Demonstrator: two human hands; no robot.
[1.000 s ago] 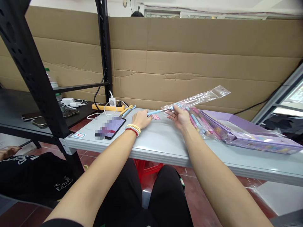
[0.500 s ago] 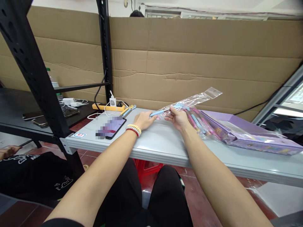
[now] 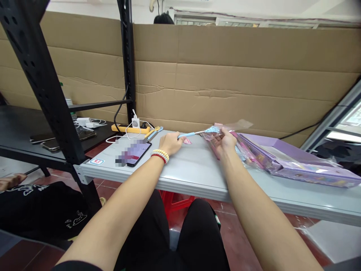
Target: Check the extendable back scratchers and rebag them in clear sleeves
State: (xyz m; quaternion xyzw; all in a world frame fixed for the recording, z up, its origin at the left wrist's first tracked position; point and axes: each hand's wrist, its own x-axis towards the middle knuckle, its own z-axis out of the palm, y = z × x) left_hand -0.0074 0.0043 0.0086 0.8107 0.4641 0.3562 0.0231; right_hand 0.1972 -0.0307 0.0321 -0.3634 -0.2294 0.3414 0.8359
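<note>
My left hand (image 3: pixel 170 144) is closed on the handle of a blue stick (image 3: pixel 188 134) with a thin metal shaft and a hand-shaped light blue head. My right hand (image 3: pixel 225 142) holds a clear plastic sleeve (image 3: pixel 239 126) just right of that head, which appears to be outside the sleeve. Beneath and right of my right hand lie several pink and blue sticks in clear wrapping (image 3: pixel 248 153). A small pink piece (image 3: pixel 186 140) lies beside my left hand. Yellow and blue sticks (image 3: pixel 155 131) rest behind the phone (image 3: pixel 138 154).
An open purple box (image 3: pixel 313 171) lies on the right of the grey table (image 3: pixel 194 173). Behind the phone is a yellow power strip (image 3: pixel 135 129) with a white charger. A black shelf post (image 3: pixel 47 82) rises at the left; a person's hand (image 3: pixel 12 181) shows beyond it.
The clear sleeve has slid right with my right hand, off the blue stick, whose shaft and head are now bare. My left hand has stayed almost in place.
</note>
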